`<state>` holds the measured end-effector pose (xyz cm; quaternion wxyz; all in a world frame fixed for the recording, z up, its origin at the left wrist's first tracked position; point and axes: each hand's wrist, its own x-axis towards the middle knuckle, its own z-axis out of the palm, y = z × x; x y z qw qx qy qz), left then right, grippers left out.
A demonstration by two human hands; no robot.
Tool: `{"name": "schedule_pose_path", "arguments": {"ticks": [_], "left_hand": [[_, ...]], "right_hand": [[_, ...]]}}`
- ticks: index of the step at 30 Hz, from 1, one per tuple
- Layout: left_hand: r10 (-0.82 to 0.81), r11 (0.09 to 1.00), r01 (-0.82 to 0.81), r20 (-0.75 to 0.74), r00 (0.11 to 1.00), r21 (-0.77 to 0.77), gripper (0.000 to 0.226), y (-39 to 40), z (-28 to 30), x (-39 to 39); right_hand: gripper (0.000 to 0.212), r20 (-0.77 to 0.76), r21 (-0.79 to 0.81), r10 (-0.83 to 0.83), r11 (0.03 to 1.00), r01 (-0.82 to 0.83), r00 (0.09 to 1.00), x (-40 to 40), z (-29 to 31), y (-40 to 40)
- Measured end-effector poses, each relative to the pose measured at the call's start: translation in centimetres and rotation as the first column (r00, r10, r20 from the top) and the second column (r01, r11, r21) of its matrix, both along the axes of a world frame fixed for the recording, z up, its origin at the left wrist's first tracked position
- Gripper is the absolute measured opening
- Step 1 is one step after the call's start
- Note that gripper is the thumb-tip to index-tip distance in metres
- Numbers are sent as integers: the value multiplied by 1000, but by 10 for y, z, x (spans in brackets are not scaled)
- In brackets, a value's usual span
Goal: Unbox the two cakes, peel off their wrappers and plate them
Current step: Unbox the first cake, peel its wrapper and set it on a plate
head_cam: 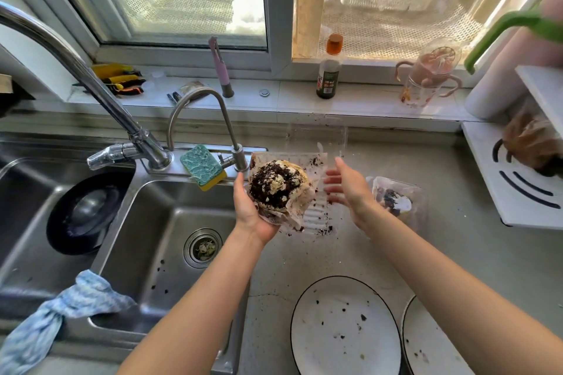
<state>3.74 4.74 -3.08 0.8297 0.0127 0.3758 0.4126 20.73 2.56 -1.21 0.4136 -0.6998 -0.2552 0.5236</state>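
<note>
Two round white plates with thin dark rims sit at the near edge of the grey speckled worktop (457,237): the left plate (344,329) is dotted with dark crumbs, the right plate (426,344) is partly cut off by the frame. Above them the left hand (253,207) cups a domed cake (275,184), rough with dark crumbs and pale cream patches, in its crinkled, stained paper wrapper (300,207); the fingers curl under and around the wrapper, thumb up along the left side. Behind the cake lies an open clear plastic box (320,213), ribbed on its floor and littered with crumbs. The right hand (347,189) hovers just beside the cake with its fingers loosely spread and empty, touching nothing that can be seen. Just right of that hand stands a second clear box (396,198) holding the other cake, blurred. To the left is a stainless steel sink (158,237) with a green-and-yellow sponge (202,170) on its back ledge.
</note>
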Motion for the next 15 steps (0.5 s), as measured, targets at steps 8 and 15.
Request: {"name": "schedule_pose_path", "arguments": {"ticks": [8,15], "left_hand": [[-3,1000,3,-53,999,-3,79,4,6,6],[-28,1000,27,-106,994,-14,79,-3,14,12]], "right_hand": [[46,801,50,302,827,-560,517,-28,30,-35],[26,823,70,262,834,-548,504,-34,19,-37]]}}
